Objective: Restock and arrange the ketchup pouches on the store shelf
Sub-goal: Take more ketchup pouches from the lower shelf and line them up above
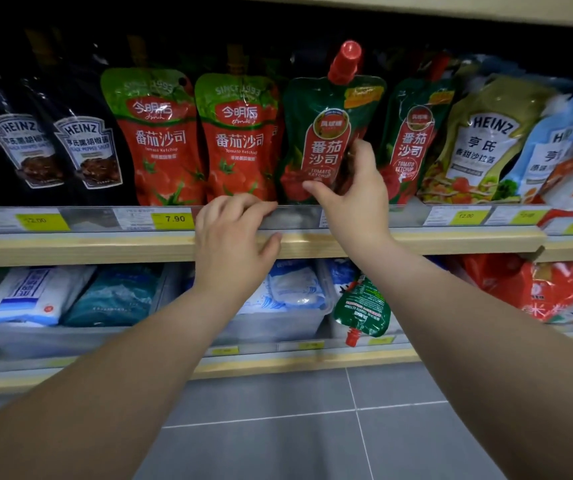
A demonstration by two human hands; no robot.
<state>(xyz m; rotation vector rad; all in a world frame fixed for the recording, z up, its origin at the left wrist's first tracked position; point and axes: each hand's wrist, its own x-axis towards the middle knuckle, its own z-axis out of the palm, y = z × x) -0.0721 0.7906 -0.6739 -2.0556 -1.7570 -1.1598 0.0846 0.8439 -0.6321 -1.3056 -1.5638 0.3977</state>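
Observation:
A dark green ketchup pouch (323,133) with a red cap stands upright at the shelf front, and my right hand (354,199) grips its lower right side. A second matching pouch (413,140) stands just right of it. Two red and green ketchup pouches (160,140) stand to the left. My left hand (233,237) rests on the clear price rail (299,218), fingers spread, holding nothing. Another dark green pouch (361,310) hangs upside down at the lower shelf's edge, cap pointing down.
Black Heinz pepper sauce pouches (53,150) fill the left of the shelf and Heinz salad dressing pouches (486,143) the right. The lower shelf holds white and blue bags in clear bins (278,327) and red bags at right. Grey tiled floor lies below.

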